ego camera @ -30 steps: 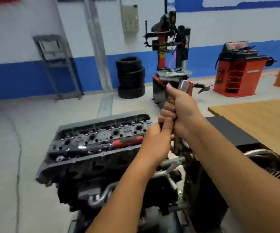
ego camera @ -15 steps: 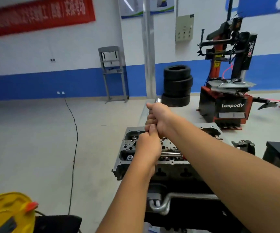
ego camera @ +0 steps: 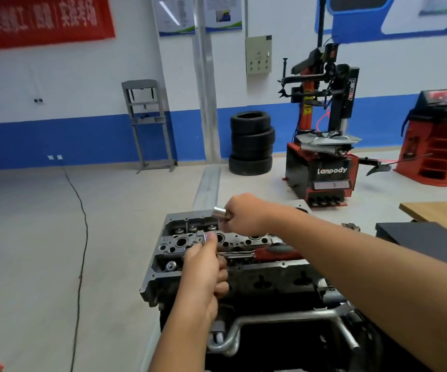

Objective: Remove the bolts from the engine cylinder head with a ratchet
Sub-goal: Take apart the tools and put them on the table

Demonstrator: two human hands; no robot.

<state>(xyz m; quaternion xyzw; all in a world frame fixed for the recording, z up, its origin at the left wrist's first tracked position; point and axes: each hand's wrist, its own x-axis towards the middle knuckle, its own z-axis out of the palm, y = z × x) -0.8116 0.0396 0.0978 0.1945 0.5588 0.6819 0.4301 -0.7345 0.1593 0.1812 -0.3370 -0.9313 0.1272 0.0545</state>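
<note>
Cylinder head (ego camera: 233,245) sits atop the engine, centre frame. Our R hand (ego camera: 243,214) grips a chrome socket (ego camera: 219,212) above the head's far edge. L hand (ego camera: 206,267) pinches a small chrome piece (ego camera: 206,235) over the near side. Red-handled ratchet (ego camera: 265,254) lies on the head, just right of L hand.

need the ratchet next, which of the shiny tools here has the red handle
The ratchet lying across the cylinder head; the silver pieces in the left hand and right hand show no red.

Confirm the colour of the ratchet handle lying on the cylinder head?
Red with a dark grip section; ratchet handle shows in the head view, the only view.
</note>
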